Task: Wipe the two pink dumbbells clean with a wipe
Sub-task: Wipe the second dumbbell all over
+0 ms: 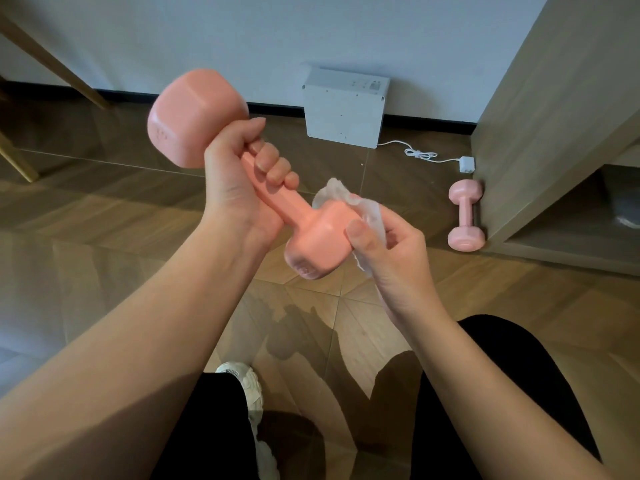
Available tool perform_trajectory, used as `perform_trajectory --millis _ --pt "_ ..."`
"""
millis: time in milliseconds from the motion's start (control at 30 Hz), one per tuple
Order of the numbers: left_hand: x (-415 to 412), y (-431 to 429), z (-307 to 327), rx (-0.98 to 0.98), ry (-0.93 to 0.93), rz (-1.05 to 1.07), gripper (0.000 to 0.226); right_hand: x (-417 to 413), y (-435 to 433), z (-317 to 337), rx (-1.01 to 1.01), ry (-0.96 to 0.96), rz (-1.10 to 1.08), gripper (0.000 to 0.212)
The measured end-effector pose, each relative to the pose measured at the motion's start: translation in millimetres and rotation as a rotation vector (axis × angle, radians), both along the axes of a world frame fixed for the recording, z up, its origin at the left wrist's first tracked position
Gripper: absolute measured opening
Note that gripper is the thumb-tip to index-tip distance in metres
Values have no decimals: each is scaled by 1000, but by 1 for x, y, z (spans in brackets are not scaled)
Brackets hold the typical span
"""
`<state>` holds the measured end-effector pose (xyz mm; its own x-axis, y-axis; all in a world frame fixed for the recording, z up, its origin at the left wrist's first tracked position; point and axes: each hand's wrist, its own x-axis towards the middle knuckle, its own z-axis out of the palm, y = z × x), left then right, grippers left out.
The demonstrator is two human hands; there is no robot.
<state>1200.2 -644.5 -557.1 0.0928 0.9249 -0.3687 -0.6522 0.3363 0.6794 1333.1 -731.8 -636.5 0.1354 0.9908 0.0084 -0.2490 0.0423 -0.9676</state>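
Left hand (235,181) grips the held dumbbell (242,174); right hand (388,247) pinches a wipe (372,213).
Wipe presses its lower head; 1 other dumbbell (465,216) lies right of centre.

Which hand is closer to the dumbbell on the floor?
Right. The right hand, holding the wipe, is left of the floor dumbbell in the picture; the left hand grips the other dumbbell by its handle, farther left.
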Motion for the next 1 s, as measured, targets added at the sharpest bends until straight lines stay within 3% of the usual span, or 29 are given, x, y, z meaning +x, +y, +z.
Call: perform_trajectory --millis 100,267,367,500,633,767,833,933,1000 --pt "1 -1 0 9 9 -5 41 2 -1 -1 5 47 -3 62" --pt "-1 -2 0 -6 0 25 42 2 1 4 -64 16 22 81" --pt "-4 -2 -1 -28 -3 44 41 0 -1 7 -56 28 40 63" --pt "-5 -2 -2 -42 -5 48 39 -4 -3 8 -17 58 20 56" --pt "-4 -2 -1 -43 -16 37 40 -4 -4 7 -53 -40 124 78" --pt "-6 -3 0 -34 7 22 42 -3 -5 2 66 -45 -5 39" --pt "-7 -4 0 -34 15 38 42 -4 -5 1 49 -84 -1 31" --pt "-9 -4 1 -26 18 54 42 -10 -4 3 -52 -94 117 62" --pt "-11 -5 2 -25 24 49 41 -12 -5 3 -45 -35 105 64"
